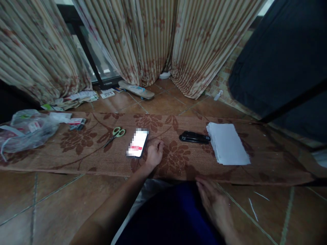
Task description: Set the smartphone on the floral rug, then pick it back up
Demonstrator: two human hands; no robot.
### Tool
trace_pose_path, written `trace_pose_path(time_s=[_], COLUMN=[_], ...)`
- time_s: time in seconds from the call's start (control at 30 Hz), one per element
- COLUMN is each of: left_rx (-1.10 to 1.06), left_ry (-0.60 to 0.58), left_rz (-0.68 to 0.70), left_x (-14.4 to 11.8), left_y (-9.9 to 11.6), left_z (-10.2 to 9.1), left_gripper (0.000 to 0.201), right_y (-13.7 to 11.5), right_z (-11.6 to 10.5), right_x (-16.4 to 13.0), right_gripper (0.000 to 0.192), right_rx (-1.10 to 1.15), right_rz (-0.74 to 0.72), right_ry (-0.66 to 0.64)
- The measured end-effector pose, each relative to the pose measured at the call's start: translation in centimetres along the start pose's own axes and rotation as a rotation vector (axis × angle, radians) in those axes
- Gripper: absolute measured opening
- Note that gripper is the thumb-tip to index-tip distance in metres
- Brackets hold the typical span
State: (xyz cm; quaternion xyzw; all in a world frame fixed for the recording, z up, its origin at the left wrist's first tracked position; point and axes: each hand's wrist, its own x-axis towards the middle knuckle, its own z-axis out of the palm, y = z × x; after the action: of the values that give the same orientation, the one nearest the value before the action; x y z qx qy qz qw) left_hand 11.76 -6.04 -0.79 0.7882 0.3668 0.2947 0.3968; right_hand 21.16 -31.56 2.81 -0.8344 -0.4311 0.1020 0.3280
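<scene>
My left hand (155, 152) rests on the brown floral cloth (176, 156), its fingers curled in with nothing seen in them. Just left of it lies a phone (139, 144) with a lit screen, partly pixelated. Green-handled scissors (114, 136) lie further left. My right hand (213, 199) is low by the cloth's front edge, against the dark blue clothing; its fingers look stretched out, slightly blurred, and hold nothing visible. Beyond it are a black stapler (194, 137) and a stack of white paper (228, 144), the stapler's right end touching or close to the stack's left edge.
A clear plastic bag (33, 131) and small packets (76, 122) lie at the cloth's left end. Behind are a skateboard (136, 90), papers (76, 98) and striped curtains (150, 41). Thin white strips (253, 209) lie on the tiled floor. A dark covered shape (283, 61) stands at right.
</scene>
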Motion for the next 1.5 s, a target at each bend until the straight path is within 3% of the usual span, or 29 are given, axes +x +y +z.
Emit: trace_pose_path(time_s=[0.13, 0.37, 0.7, 0.93, 1.3, 1.5], left_rx=[-0.026, -0.062, -0.070, -0.090, -0.083, -0.086], left_ry=[0.012, 0.020, -0.011, -0.023, -0.031, -0.031], left_rz=[0.002, 0.003, -0.025, -0.020, -0.037, -0.036], left_x=[0.0, -0.1, 0.0, -0.1, -0.1, -0.2], left_y=[0.0, 0.2, 0.0, 0.0, 0.1, 0.2], left_z=[-0.1, -0.2, -0.1, -0.1, -0.2, -0.3], left_gripper=[0.024, 0.026, 0.024, 0.026, 0.026, 0.025], right_y=[-3.4, -3.9, -4.1, -3.9, -4.8, -4.8], right_z=[2.6, 6.1, 7.7, 7.5, 8.3, 8.1], right_x=[5.4, 10.5, 10.9, 12.5, 12.2, 12.5], right_gripper=[0.024, 0.020, 0.023, 0.020, 0.026, 0.022], right_rx=[0.061, -0.140, -0.474, -0.304, -0.574, -0.458], right_rz=[-0.133, -0.124, -0.161, -0.070, -0.183, -0.154], right_ry=[-0.073, -0.090, -0.193, -0.138, -0.231, -0.221])
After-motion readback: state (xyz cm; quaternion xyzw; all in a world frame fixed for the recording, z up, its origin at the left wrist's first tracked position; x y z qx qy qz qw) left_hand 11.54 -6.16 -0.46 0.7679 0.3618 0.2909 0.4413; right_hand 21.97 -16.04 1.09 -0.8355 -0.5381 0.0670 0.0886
